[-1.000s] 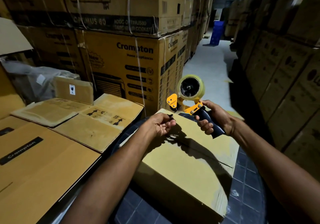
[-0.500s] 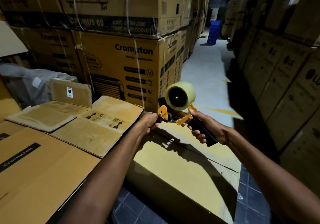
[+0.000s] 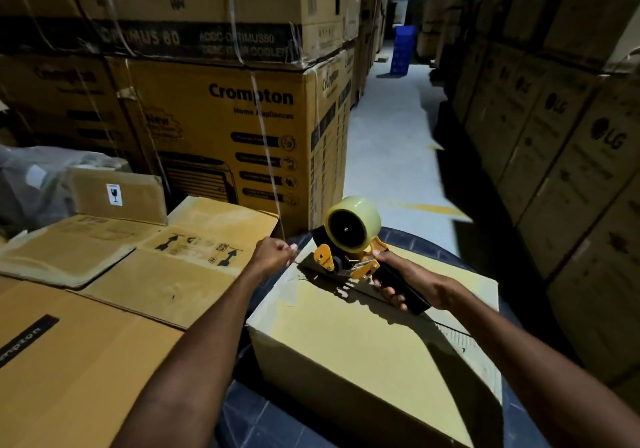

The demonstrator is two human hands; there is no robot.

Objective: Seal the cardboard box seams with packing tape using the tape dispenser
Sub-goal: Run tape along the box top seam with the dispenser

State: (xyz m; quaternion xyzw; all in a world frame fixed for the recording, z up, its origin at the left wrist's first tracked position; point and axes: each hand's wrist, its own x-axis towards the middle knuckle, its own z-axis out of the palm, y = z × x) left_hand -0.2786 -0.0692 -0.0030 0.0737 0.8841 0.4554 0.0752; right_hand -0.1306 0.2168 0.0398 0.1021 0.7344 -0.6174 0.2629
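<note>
A plain cardboard box (image 3: 363, 350) lies in front of me on a dark blue tiled surface. Its top seam runs from the far left corner toward the right. A yellow tape dispenser (image 3: 346, 257) with a roll of clear tape rests on the box's far left corner. My right hand (image 3: 401, 281) grips its black handle. My left hand (image 3: 273, 255) is closed at that same corner, pinching what looks like the free tape end against the box edge. The tape strip itself is hard to make out.
Flattened cardboard sheets (image 3: 138, 267) lie to the left. Tall stacks of Crompton cartons (image 3: 225, 128) stand behind them. LG cartons (image 3: 571, 156) line the right wall. A lit aisle (image 3: 391, 142) runs away between the stacks, with a blue bin (image 3: 403, 49) at its end.
The dispenser has come down from the air onto the box's far left corner. My left hand moved with it to the corner edge. The view shifted closer to the box.
</note>
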